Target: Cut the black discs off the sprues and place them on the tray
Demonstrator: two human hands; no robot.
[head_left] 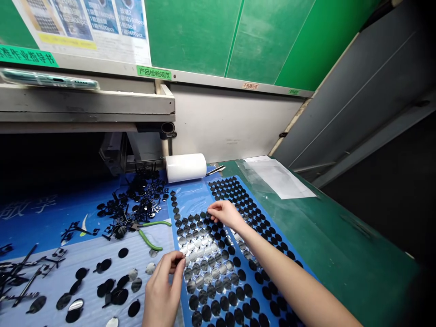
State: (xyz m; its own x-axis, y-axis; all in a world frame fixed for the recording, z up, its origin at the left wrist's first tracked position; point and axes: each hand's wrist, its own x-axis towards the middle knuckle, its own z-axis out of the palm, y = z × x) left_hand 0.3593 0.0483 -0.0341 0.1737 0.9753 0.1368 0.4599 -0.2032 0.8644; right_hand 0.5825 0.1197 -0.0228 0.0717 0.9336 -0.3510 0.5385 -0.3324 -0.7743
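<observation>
My right hand (225,213) reaches over a blue sheet (192,200) covered with rows of black discs (214,290). Its thumb and fingers pinch at a black disc by the upper end of a row. Lower down, at the sheet's left edge, my left hand (165,284) has thumb and forefinger closed on a small dark piece, mostly hidden by the fingers. Loose black discs (120,296) lie on the pale cloth left of my left hand.
Green-handled nippers (150,240) lie beside a heap of black plastic parts (143,195). A white roll (186,167) and tweezers (216,170) are behind the sheet. Clear film and white paper (282,179) rest on the green table (327,245). A metal shelf (85,106) overhangs the left.
</observation>
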